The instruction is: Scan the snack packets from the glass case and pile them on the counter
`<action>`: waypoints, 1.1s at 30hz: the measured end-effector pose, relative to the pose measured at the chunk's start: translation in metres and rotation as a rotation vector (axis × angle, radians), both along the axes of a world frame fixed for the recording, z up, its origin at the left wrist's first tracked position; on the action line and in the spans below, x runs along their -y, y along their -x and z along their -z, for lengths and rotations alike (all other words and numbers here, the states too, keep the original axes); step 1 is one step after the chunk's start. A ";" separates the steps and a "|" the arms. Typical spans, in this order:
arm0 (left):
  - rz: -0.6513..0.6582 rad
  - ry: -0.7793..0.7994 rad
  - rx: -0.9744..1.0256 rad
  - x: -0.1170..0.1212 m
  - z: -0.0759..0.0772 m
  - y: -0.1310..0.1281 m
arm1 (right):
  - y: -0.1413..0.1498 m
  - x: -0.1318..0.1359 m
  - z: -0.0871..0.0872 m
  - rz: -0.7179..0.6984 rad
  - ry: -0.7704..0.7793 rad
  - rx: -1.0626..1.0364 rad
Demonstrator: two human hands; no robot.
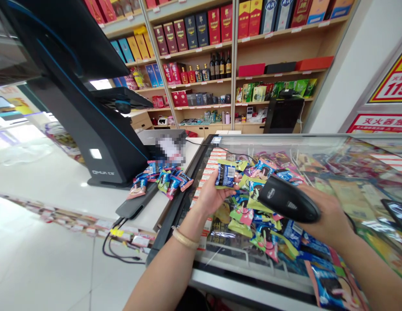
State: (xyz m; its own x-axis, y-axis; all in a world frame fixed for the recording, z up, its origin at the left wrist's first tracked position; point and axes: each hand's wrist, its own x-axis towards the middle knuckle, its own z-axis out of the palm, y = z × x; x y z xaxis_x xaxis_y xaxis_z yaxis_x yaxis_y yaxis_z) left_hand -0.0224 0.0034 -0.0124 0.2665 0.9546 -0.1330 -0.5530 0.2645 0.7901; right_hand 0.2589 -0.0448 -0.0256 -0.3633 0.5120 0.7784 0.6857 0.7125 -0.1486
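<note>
My left hand, with a bracelet at the wrist, is closed on a small blue and green snack packet. The packet's barcode faces up. In my right hand is a black barcode scanner, its head pointing left towards that packet with a gap between them. Below both hands, a heap of blue, green and pink snack packets covers part of the glass counter top. Several like packets lie in a smaller pile at the foot of the register stand.
A dark register with screens stands on the white counter at left. Cables hang off its edge. A phone lies at far right. Shelves of boxes and bottles line the back wall.
</note>
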 end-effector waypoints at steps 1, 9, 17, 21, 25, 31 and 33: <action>-0.003 -0.003 -0.008 0.000 0.000 0.000 | 0.001 0.001 -0.002 -0.006 -0.001 0.002; -0.005 -0.013 -0.036 0.001 0.000 0.000 | -0.001 0.002 -0.001 0.010 0.017 0.023; -0.023 -0.071 -0.083 0.000 0.006 -0.002 | -0.001 0.001 -0.003 -0.020 -0.010 0.001; -0.202 -0.274 -0.313 -0.004 0.013 0.002 | -0.002 0.001 -0.002 -0.008 -0.040 -0.015; -0.562 -0.531 -0.850 -0.010 0.001 0.029 | -0.008 -0.001 0.009 0.037 -0.076 0.019; -0.847 -0.431 -1.635 -0.011 -0.023 0.102 | -0.021 -0.010 0.009 0.021 -0.118 0.136; -0.873 -0.381 -1.757 -0.009 -0.021 0.122 | -0.024 -0.011 0.005 -0.019 -0.169 0.186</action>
